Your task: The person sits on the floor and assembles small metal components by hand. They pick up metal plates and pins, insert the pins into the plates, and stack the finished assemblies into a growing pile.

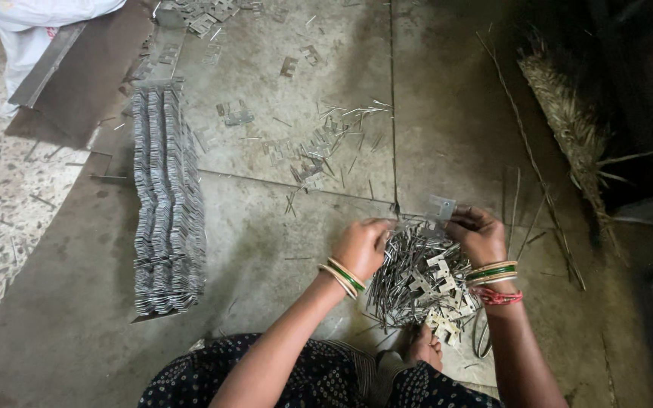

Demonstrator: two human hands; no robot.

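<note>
Left hand: your left hand (362, 245) rested curled on the pins (410, 273), grip unclear.
Right hand: your right hand (479, 233) pinched a hinge (441, 207) above the pile.
Stack: hinge rows (168, 204) lay on the floor, left.

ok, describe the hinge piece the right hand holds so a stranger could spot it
Start at the heap of metal pins and hinge leaves on the floor before the seated person. At its top edge, the right hand pinches one small flat hinge leaf, the only one lifted clear.

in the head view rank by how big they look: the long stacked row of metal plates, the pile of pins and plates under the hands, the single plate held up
1. stacked row of plates
2. pile of pins and plates
3. single plate, pinched in the right hand; left hand rests on the pile
</note>
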